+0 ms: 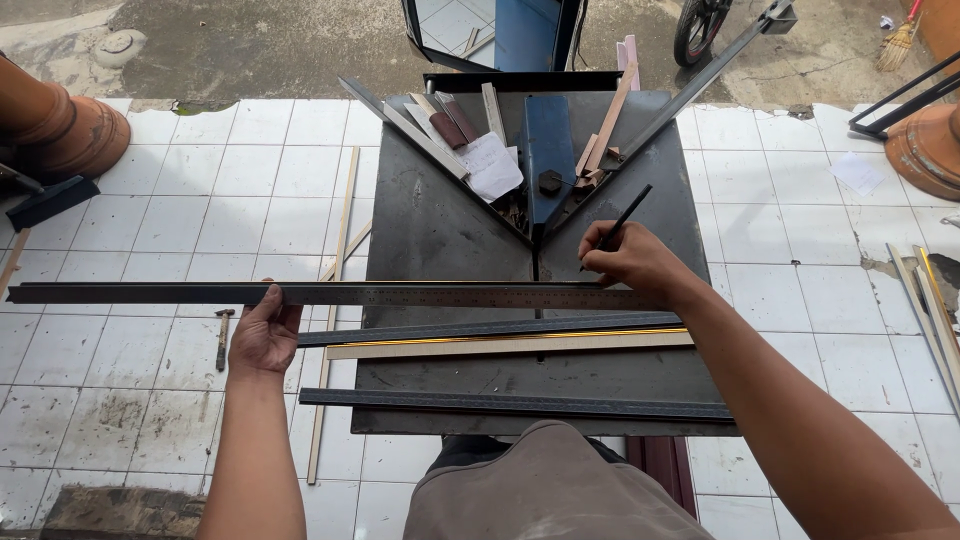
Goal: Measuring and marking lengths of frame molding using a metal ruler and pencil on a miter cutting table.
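Note:
A long dark frame strip [130,293] lies across the black metal worktable [430,225] with a steel ruler [450,295] laid along it. My left hand [263,335] presses down on the strip and ruler left of the table. My right hand [630,257] holds a black pencil [620,222], its tip down at the ruler's edge near the table's centre slot. Two more dark strips [500,328] [515,404] and a gold-edged pale strip [510,344] lie nearer me on the table.
A V-shaped fence with a blue blade guard [549,150], offcuts and paper [492,165] sits at the table's back. A hammer [222,338] and thin wood slats [335,310] lie on the white tiled floor. Clay pots [55,125] stand left and right; more mouldings [935,310] lie right.

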